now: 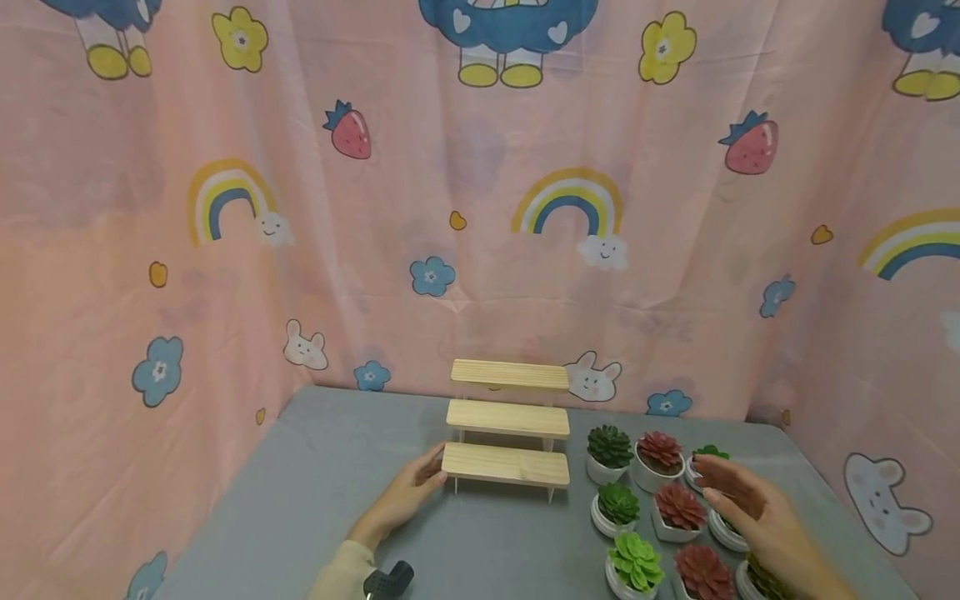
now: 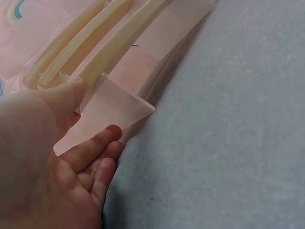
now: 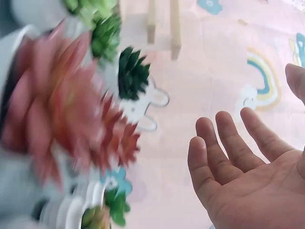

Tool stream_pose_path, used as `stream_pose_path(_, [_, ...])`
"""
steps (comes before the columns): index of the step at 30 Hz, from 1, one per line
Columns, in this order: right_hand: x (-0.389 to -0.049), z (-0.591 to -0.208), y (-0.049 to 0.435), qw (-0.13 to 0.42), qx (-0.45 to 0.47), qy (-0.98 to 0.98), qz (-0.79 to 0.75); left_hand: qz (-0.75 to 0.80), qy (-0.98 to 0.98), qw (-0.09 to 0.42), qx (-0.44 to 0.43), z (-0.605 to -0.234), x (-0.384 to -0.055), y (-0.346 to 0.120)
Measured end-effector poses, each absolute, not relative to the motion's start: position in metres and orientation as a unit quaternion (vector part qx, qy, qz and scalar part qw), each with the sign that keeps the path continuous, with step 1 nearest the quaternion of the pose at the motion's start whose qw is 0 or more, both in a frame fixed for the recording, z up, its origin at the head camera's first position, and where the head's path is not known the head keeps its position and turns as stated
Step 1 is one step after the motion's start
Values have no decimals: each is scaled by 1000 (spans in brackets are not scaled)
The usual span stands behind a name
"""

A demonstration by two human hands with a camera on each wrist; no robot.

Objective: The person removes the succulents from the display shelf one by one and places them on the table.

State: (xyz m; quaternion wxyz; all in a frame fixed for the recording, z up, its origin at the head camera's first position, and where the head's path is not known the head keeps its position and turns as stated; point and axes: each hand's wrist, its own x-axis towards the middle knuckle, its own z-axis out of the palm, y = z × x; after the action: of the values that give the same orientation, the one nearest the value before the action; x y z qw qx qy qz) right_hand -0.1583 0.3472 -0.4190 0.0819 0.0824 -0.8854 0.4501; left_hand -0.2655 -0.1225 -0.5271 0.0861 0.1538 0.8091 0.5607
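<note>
A three-tier stand with pale wooden boards (image 1: 506, 463) on clear supports stands on the grey table. My left hand (image 1: 405, 493) is at the left end of its lowest board. In the left wrist view, the thumb (image 2: 71, 95) presses against the board's end and the other fingers lie along the clear side support (image 2: 112, 107). To the right, my right hand (image 1: 761, 521) hovers over the right column of potted succulents, fingers spread and holding nothing. It partly hides the plants below. Nearest it are a red succulent (image 1: 679, 505) and a green one (image 1: 711, 452).
Several white pots hold succulents in rows right of the stand: dark green (image 1: 609, 446), green (image 1: 618, 502), bright green (image 1: 636, 560), and red ones (image 1: 660, 448) in the middle column. A pink patterned curtain (image 1: 480, 317) hangs behind and beside the table (image 1: 330, 450).
</note>
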Motion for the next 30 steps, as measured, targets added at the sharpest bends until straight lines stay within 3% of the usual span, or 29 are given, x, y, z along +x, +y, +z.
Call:
stream_pose_path(6, [-170, -415, 317, 118, 148, -857, 480, 567, 803, 93, 159, -530, -266, -125])
stream_pose_path(30, [-210, -406, 243, 101, 205, -778, 585, 571, 800, 97, 156, -530, -269, -123])
